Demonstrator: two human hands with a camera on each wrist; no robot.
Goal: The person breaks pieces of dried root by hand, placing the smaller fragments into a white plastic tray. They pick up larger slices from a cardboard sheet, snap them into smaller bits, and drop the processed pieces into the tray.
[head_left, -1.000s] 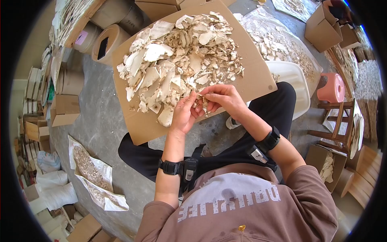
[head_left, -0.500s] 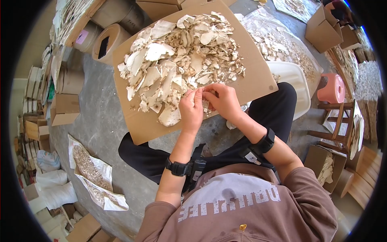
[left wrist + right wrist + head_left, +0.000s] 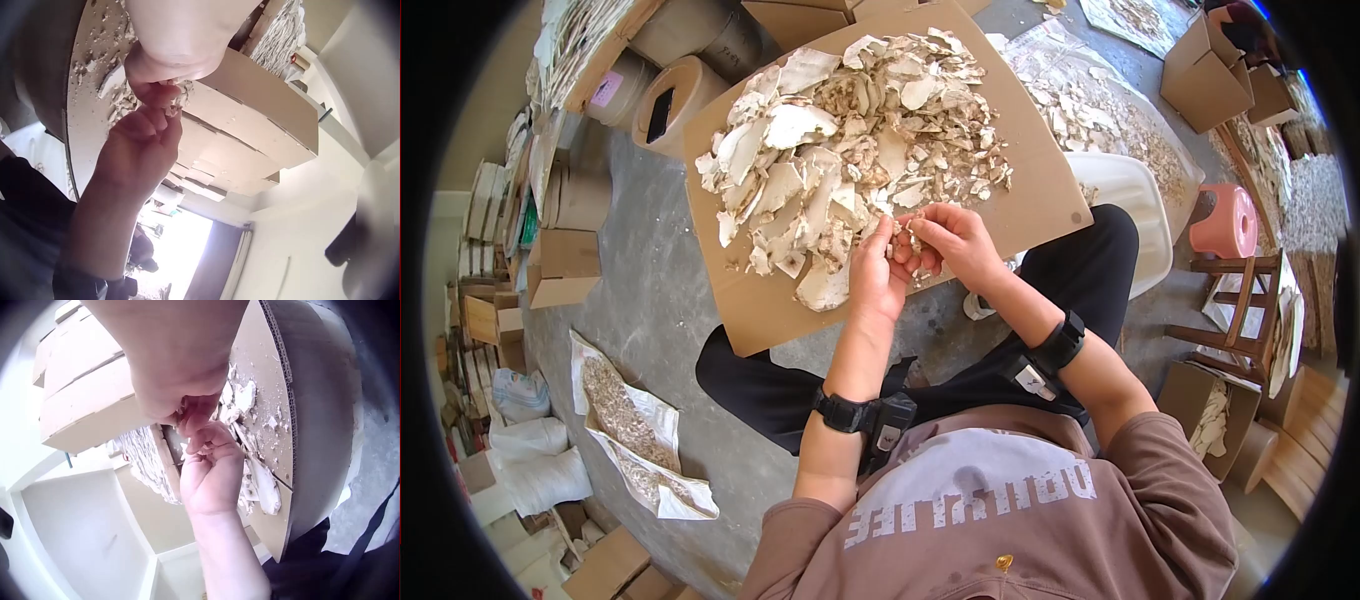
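Both hands meet at the near edge of a heap of flaky off-white pieces with brown stains, lying on a cardboard sheet. My left hand, palm partly turned up, holds small flaky pieces between thumb and curled fingers. Close against it, my right hand pinches a small flaky off-white piece with thumb and fingers. In the left wrist view, pale crumbly bits show at the touching fingertips. The right wrist view shows the fingers of both hands together, hiding most of what they hold.
Under the right edge of the cardboard stands a white plastic tub. More flakes lie on a sheet beyond it. A pink stool and wooden frame stand right. A round drum bears a phone.
The left hand has shifted right, beside the right hand. Half a second ago the fingers were closed together over the pieces; now they are slightly apart and the small pieces show.
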